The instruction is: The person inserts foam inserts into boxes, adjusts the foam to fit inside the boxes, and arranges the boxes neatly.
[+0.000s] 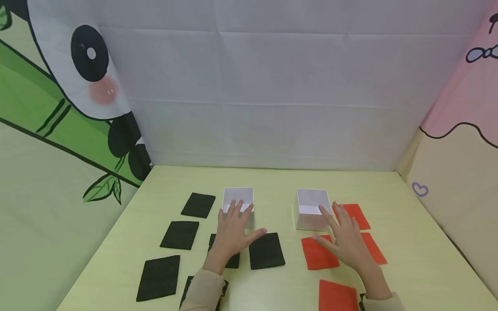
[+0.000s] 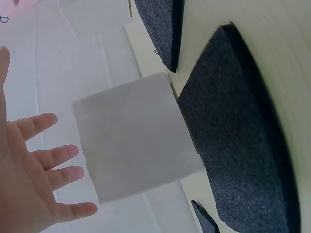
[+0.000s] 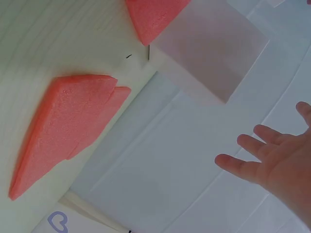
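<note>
On the pale tabletop (image 1: 424, 259): left white box (image 1: 238, 195), open-topped, front partly hidden by left hand (image 1: 233, 233); fingers straight, spread apart. Right white box (image 1: 311, 220), right edge overlapped by right hand (image 1: 346, 242), fingers likewise apart; contact uncertain in both cases. Between boxes: gap wider than either. Black squares (image 1: 158, 278): three in slanting line at left, edges apart; others around left hand. Red squares (image 1: 337, 296): in front and to right of right white box. Behind boxes: strip of tabletop, then white backdrop (image 1: 272, 95).
</note>
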The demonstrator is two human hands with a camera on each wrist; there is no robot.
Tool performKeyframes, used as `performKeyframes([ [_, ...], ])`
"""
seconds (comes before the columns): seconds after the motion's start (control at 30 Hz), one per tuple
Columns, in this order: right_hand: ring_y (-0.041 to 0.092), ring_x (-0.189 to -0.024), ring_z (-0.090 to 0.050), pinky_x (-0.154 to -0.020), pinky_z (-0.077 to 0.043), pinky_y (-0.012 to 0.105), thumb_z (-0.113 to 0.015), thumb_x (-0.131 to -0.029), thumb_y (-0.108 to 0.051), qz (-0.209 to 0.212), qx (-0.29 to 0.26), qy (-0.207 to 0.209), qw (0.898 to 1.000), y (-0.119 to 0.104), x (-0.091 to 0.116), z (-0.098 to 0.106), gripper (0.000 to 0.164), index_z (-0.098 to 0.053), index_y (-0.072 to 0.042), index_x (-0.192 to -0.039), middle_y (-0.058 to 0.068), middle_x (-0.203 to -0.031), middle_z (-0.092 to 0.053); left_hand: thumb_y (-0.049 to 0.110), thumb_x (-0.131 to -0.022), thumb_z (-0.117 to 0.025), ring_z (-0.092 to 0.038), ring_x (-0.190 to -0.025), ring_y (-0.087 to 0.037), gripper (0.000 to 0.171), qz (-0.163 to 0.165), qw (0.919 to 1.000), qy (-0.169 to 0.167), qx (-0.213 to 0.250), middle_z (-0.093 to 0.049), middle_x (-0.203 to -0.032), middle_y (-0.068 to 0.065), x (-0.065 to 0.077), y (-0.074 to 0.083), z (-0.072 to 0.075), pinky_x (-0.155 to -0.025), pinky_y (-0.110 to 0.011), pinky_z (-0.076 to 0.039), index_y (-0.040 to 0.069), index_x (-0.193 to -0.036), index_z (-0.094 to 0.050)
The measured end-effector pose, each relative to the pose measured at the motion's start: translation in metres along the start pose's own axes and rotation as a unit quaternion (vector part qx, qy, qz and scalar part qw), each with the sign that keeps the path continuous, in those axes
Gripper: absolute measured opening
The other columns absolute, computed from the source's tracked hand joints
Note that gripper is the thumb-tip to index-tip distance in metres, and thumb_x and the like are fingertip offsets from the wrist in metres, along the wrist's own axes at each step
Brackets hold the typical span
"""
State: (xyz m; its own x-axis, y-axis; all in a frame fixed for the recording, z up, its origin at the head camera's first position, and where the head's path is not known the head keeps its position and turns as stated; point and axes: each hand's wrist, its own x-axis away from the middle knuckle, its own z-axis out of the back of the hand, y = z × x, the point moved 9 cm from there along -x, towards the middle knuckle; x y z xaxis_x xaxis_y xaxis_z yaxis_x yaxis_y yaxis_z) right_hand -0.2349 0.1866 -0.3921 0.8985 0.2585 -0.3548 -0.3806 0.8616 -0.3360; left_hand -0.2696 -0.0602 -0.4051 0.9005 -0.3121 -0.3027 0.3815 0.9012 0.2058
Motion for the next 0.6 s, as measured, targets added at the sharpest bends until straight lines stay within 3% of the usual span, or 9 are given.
performKeyframes([
  [0.6,0.04,-0.125,-0.019,-0.09,-0.018,0.067,-0.061,-0.079,-0.048,0.007,-0.001,-0.013,1.0,0.01,-0.005,0.0,0.074,-0.032,-0.016,-0.139,0.022,-0.139,-0.024,0.051,-0.081,-0.056,-0.03,-0.121,-0.044,0.068,0.027,0.9966,0.06,0.05,-0.034,-0.132,-0.027,-0.013,-0.026,0.0,-0.092,-0.054,-0.031,0.004,-0.128,-0.047],
])
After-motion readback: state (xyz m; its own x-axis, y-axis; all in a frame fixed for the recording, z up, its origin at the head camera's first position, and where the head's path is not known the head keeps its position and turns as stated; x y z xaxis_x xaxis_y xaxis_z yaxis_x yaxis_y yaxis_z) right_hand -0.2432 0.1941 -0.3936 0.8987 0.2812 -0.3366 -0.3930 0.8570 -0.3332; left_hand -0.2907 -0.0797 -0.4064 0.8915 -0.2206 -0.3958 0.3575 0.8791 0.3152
